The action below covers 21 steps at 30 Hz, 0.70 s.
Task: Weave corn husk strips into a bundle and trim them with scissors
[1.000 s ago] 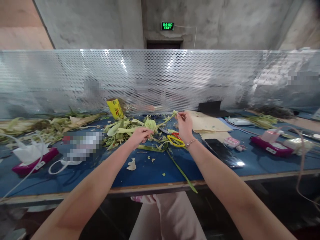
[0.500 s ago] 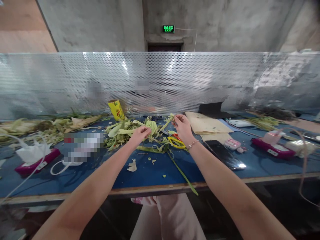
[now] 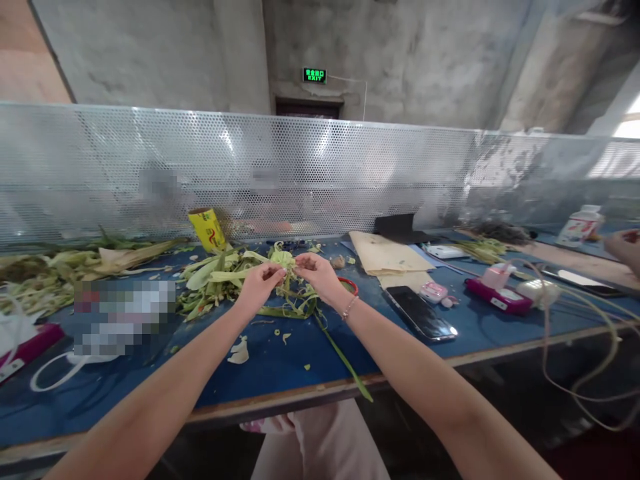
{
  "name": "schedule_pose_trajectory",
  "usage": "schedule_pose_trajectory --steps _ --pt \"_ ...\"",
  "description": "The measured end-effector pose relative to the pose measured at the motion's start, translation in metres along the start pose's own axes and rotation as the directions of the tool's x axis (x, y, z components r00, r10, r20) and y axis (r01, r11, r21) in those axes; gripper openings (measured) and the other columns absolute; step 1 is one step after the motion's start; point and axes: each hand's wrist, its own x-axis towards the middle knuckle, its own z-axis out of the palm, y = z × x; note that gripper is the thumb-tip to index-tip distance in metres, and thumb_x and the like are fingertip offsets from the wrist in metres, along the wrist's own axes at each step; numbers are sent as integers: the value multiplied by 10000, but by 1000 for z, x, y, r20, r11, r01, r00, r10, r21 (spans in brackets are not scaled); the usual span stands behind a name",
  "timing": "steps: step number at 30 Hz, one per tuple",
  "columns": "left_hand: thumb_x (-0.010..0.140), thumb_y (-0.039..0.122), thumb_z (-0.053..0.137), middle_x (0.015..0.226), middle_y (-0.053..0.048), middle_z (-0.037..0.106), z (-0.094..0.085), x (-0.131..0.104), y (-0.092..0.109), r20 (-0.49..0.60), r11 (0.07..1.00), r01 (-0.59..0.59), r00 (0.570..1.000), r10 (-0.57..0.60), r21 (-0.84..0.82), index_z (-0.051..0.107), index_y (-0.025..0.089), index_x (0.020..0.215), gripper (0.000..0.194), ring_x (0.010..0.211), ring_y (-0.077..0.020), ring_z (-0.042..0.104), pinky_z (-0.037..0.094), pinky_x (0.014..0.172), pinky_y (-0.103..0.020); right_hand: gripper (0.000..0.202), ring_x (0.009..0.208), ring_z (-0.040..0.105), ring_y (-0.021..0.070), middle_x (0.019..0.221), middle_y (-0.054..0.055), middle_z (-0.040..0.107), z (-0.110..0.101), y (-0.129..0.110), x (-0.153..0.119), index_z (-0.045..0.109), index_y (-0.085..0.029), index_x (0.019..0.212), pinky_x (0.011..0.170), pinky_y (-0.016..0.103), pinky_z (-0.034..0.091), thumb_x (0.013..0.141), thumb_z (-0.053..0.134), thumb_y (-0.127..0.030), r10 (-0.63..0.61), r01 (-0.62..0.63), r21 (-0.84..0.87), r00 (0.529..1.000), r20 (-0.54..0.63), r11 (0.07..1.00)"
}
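My left hand [image 3: 261,285] and my right hand [image 3: 320,279] are close together above the blue table, both with pinched fingertips. Between them is a pale green bundle of leaf strips [image 3: 285,262], resembling corn husk, which both hands grip. Loose strips hang below it, and a long green leaf stalk [image 3: 345,357] reaches over the table's front edge. Just left of my left hand lies a heap of green husks [image 3: 213,280]. Behind my right wrist shows the red loop of a scissors handle [image 3: 356,287], mostly hidden.
A yellow cardboard tube [image 3: 207,230] stands at the back by a perforated metal screen [image 3: 300,167]. Brown paper [image 3: 383,253], a black phone [image 3: 417,313] and a magenta power strip [image 3: 497,295] lie rightward. Another person's hand [image 3: 625,247] shows at the far right.
My right hand has come left and down from the raised strip end to meet my left hand at the bundle. The view has turned right, bringing a bottle and another person's hand in.
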Motion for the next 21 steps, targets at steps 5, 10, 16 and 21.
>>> schedule_pose_trajectory --steps 5,10,16,21 --pt "639 456 571 600 0 554 0 0 1 -6 998 31 999 -31 -58 565 148 703 315 583 -125 520 438 613 -258 251 698 539 96 717 -26 571 2 -1 -1 562 -177 751 761 284 445 532 677 -220 49 -50 13 998 44 999" --pt "634 471 566 538 15 509 -1 1 5 20 999 30 999 -30 11 545 153 614 320 532 -111 476 405 567 -239 238 658 536 90 702 -33 561 3 -1 1 549 -180 737 744 290 465 536 670 -215 58 -59 20 997 55 998" --pt "602 503 598 551 13 520 -2 4 3 47 1000 16 999 -16 -2 539 157 594 350 554 -114 480 405 573 -233 168 680 553 99 714 -14 571 0 -3 7 553 -166 758 757 285 469 610 625 -198 -20 31 -167 998 64 985" --pt "539 512 651 507 14 499 -1 5 3 58 994 42 998 -37 -102 532 156 545 376 513 -103 457 389 527 -225 98 732 577 123 751 8 593 0 -10 4 561 -179 778 741 281 471 681 563 -167 -103 126 -414 992 77 902"
